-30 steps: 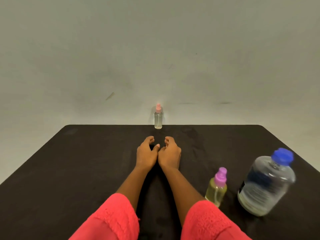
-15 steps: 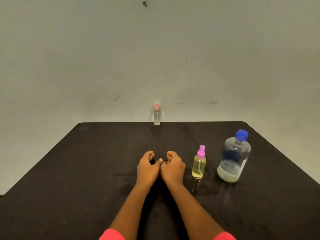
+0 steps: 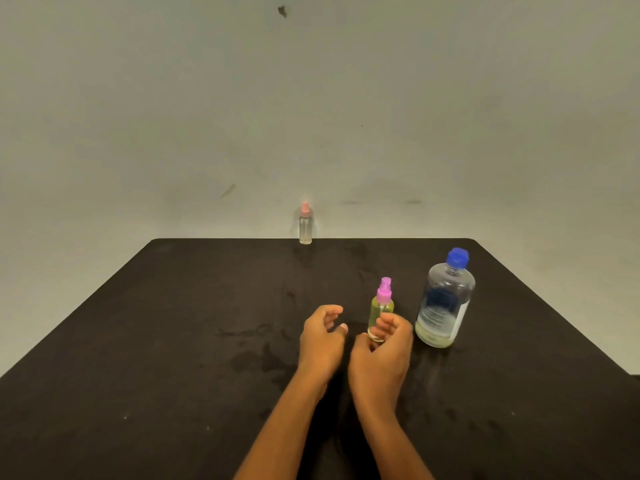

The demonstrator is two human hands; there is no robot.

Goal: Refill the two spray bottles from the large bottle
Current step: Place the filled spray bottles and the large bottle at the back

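The nearer spray bottle (image 3: 380, 308) stands upright on the desk (image 3: 173, 341), right of centre, just beside the large bottle (image 3: 445, 306) on its right. The right hand (image 3: 381, 358) is at its base, thumb on one side and curled fingers across the front of the lower body. I cannot tell whether the fingers have closed on it or only frame it. The left hand (image 3: 322, 341) hovers just to the left, loosely curled and holding nothing.

The step in hand looks like taking up this bottle to open it. It would go best with the right hand gripping the body low and firm to keep it upright. The left hand can then come over the purple pump head (image 3: 384, 291) and twist it off. The pump should lift straight up, so that any dip tube inside clears the neck without flicking liquid.

The bottle is small and clear, with pale yellow liquid showing through most of its height. The large bottle is clear too, with a blue cap (image 3: 458, 257), a dark label and pale liquid only in its bottom part.

The second spray bottle (image 3: 305, 226), clear with a pink top, stands well apart at the desk's far edge, against the plain wall (image 3: 311, 98).
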